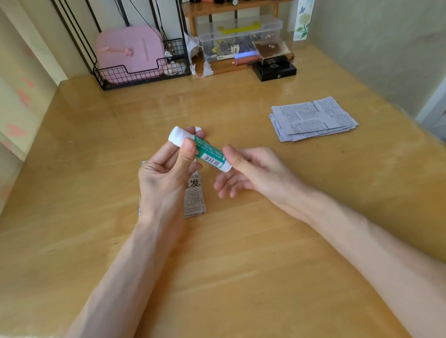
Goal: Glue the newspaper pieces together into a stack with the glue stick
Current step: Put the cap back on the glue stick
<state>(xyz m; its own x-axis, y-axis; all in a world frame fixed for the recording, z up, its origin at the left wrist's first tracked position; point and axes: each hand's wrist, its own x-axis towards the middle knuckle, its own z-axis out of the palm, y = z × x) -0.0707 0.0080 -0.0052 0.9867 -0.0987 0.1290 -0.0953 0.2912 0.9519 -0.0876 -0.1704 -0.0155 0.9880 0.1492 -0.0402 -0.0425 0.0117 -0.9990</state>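
Note:
A green-and-white glue stick is held tilted above the wooden table, its white cap pointing up and left. My left hand grips its capped upper part between thumb and fingers. My right hand pinches the white lower end with thumb and forefinger, its other fingers loosely spread. Under my left hand lies a small stack of newspaper pieces, mostly hidden by the hand and wrist. A second, fanned pile of newspaper pieces lies to the right on the table.
Along the back wall stand a black wire basket with a pink case, a clear plastic box under a small wooden shelf, black boxes and a tall bottle. The table's right edge drops off near a doorway.

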